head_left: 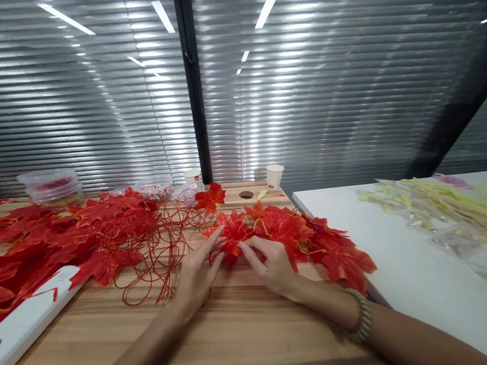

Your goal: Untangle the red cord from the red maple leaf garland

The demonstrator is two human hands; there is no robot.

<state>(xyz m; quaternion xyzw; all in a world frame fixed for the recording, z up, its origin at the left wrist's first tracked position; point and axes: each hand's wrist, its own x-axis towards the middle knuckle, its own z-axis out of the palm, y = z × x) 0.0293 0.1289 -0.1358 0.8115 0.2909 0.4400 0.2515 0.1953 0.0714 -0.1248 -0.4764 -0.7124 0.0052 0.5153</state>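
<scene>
A red artificial maple leaf lies before me, with both my hands at its near edge. My left hand has its index finger stretched along the leaf's left side, while its other fingertips close at the edge. The thumb and index finger of my right hand pinch the leaf's lower edge from the right. Whether a thin cord runs between the fingertips is too small to make out. Right behind my right hand spreads a heap of similar red leaves with yellow-orange stems. A tangle of red cord lies left of my left hand.
A larger pile of red leaves covers the table's left, partly over a long white device. Behind stand stacked clear tubs, a tub of colourful beads and a paper cup. Yellow material lies on the adjoining white table.
</scene>
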